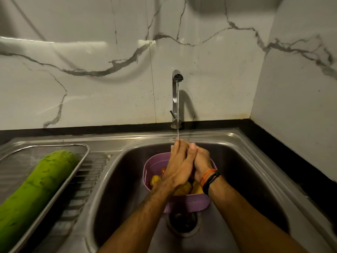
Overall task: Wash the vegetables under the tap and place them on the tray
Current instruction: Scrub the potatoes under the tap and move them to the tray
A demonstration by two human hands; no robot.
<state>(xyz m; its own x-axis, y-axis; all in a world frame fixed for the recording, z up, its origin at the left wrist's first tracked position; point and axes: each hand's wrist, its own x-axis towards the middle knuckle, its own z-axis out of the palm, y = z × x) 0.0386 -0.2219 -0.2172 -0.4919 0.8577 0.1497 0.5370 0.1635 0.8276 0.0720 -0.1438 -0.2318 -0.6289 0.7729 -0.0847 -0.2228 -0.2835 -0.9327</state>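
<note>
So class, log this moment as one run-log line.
hands: left hand and right hand pressed together under running steel tap | purple plastic basket: vegetables inside | steel mesh tray: long green gourd

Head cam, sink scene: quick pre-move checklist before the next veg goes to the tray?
1. Water running from the tap: ok, the stream lands on the fingertips.
2. What the left hand and right hand hold: cannot tell, they are pressed together under the stream and hide anything between them.
3. Vegetables left to wash: ok, yellowish pieces and a red one sit in the purple basket in the sink.
4. Room on the tray: not ok on the near side, the green gourd fills most of it; bare mesh only at the far end.
5. Drain open: ok, no pooled water visible.
</note>
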